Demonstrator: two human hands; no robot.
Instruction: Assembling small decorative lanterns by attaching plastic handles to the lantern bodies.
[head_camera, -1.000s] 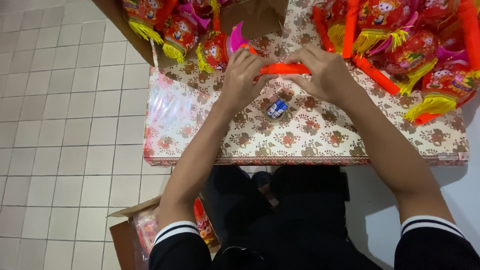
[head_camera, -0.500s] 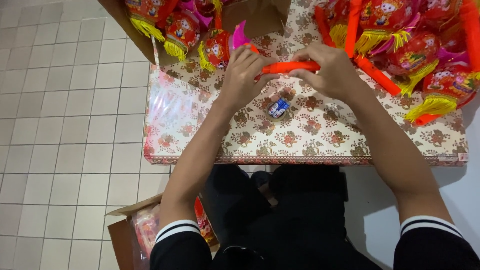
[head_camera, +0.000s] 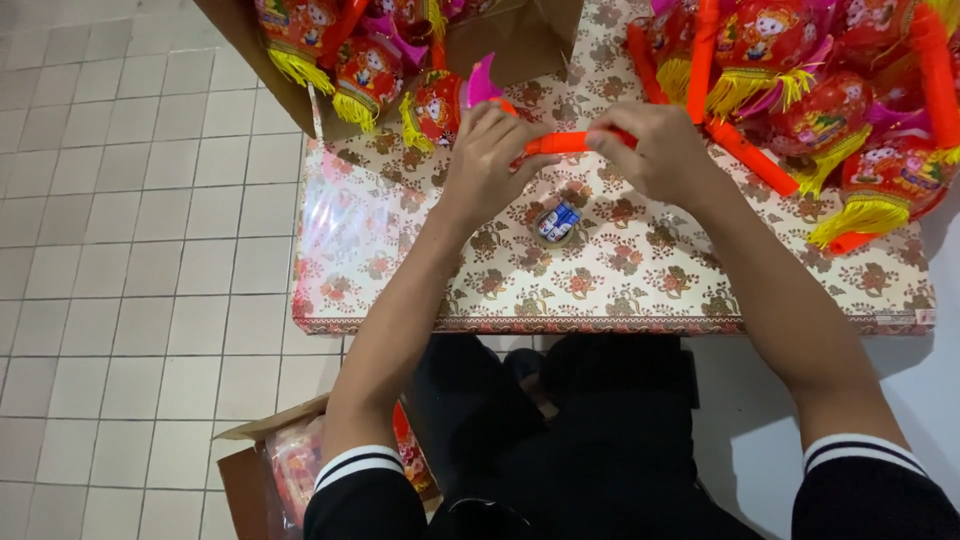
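Both my hands grip one orange plastic stick (head_camera: 566, 143) held level above a table covered in a floral cloth (head_camera: 640, 275). My left hand (head_camera: 492, 155) clasps its left end, where a pink fin-shaped piece (head_camera: 482, 82) pokes out behind the fingers. My right hand (head_camera: 652, 148) pinches the stick's right end. Just under the stick, a small roll of tape (head_camera: 557, 222) lies on the cloth. A red lantern with a yellow tassel (head_camera: 432, 108) sits just left of my left hand.
Many red toy lanterns with yellow tassels (head_camera: 868, 160) and orange sticks (head_camera: 750, 158) pile at the table's far right. An open cardboard box (head_camera: 520, 40) at the far left holds more lanterns. A second carton (head_camera: 262, 478) stands on the tiled floor by my left knee.
Both hands have kept hold of the orange stick and shifted only slightly; the right hand's fingers have closed further over its right end.
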